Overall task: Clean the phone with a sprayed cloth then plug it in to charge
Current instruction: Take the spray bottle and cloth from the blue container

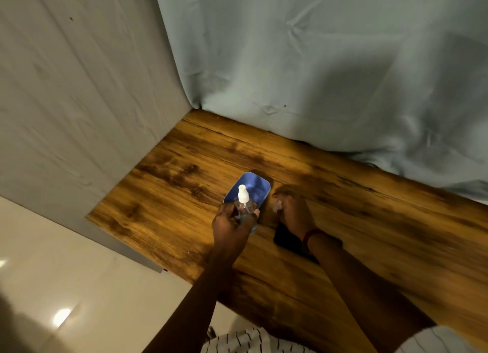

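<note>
1. Phone (286, 237) lies flat on the wooden table (369, 220), partly under the right hand's wrist.
2. Right hand (293, 210) is blurred; its grip cannot be told.
3. Left hand (232, 226) is closed around a clear spray bottle (244, 207), in front of a blue tub (253, 186).

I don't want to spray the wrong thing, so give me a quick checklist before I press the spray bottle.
1. Bottle gripped in left hand: ok.
2. Nozzle cap off: cannot tell; the white top looks like the bare spray head.
3. Cloth ready in right hand: cannot tell; the hand is blurred and no cloth shows clearly.
4. Phone on the table: ok, partly under the right wrist.
5. Nozzle pointing away from the phone: cannot tell.
6. Blue tray out of the way: not ok, it sits right behind the bottle.
</note>
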